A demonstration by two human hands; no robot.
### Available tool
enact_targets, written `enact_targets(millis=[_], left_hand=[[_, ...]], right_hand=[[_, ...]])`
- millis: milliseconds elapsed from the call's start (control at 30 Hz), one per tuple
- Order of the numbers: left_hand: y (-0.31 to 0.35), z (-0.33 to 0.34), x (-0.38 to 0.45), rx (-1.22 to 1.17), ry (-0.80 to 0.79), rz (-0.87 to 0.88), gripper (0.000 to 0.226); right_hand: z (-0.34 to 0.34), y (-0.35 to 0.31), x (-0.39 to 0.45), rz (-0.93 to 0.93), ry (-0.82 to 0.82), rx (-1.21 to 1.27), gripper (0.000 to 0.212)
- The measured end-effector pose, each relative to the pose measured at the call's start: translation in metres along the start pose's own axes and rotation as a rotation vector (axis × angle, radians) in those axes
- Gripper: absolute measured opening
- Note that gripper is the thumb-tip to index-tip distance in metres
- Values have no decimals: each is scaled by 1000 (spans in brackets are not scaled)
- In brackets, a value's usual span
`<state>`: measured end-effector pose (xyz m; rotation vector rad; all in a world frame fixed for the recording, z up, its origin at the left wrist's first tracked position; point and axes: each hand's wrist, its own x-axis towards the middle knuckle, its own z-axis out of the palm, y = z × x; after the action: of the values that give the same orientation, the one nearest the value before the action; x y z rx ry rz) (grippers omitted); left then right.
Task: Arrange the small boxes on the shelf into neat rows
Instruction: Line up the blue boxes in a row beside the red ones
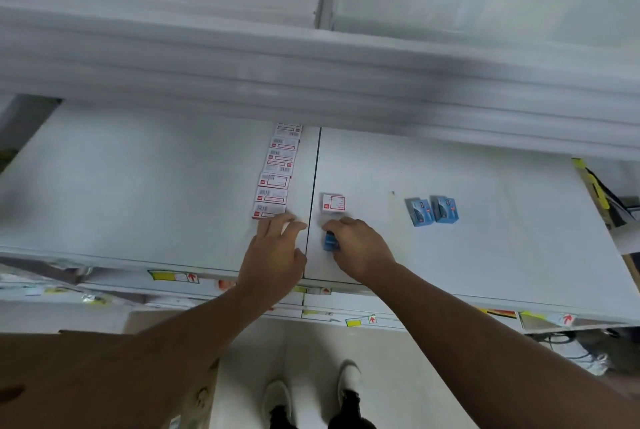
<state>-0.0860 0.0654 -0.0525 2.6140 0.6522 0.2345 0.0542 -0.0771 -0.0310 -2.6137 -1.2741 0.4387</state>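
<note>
A row of several small white boxes with red labels [277, 172] runs front to back on the white shelf [138, 186], just left of the seam. My left hand [273, 255] lies at the near end of that row, its straight fingers touching the nearest box [268, 211]. One white and red box [333, 203] stands alone right of the seam. Just in front of it my right hand [360, 248] grips a small blue box [330, 241]. Two more blue boxes [433, 210] stand side by side further right.
An upper shelf edge [311, 75] overhangs the back of the shelf and hides the far end of the row. A brown cardboard carton [104, 380] sits at the lower left. Price tags line the shelf's front edge [180, 277]. Clutter lies off the right end.
</note>
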Motion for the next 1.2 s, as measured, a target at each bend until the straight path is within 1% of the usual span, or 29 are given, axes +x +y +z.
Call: enact_targets(millis=[100, 167, 267, 333, 433, 533, 600, 700, 767, 833, 933, 1100, 1200], left_hand=[[0, 4, -7, -37, 38, 3, 48], [4, 4, -12, -74, 60, -4, 47], [14, 3, -21, -196, 76, -45, 45], [25, 4, -26, -388, 64, -145, 44], [45, 5, -29, -670, 38, -365, 43], [62, 7, -26, -854, 52, -538, 36], [71, 9, -21, -992, 37, -608, 38], [81, 15, -15, -1219, -10, -661, 42], [83, 23, -12, -1291, -10, -666, 40], [83, 29, -7, -1286, 2, -645, 40], [79, 32, 6, -1275, 18, -645, 30], [76, 33, 26, -1309, -15, -637, 35], [75, 32, 36, -1294, -29, -617, 37]], right_hand=[[5, 4, -3, 9, 22, 28, 58], [5, 7, -9, 23, 70, 104, 57], [1, 10, -22, 86, 167, 247, 44], [0, 11, -34, 210, 241, 404, 39], [3, 7, -52, 395, 307, 748, 40], [9, -5, -65, 486, 313, 1066, 38], [13, -15, -67, 526, 298, 1200, 33], [20, -27, -61, 543, 274, 1307, 20], [23, -33, -55, 538, 261, 1332, 20], [24, -36, -48, 524, 264, 1325, 27], [22, -35, -38, 534, 271, 1347, 27], [11, -30, -21, 610, 237, 1414, 48], [6, -25, -11, 594, 205, 1400, 59]])
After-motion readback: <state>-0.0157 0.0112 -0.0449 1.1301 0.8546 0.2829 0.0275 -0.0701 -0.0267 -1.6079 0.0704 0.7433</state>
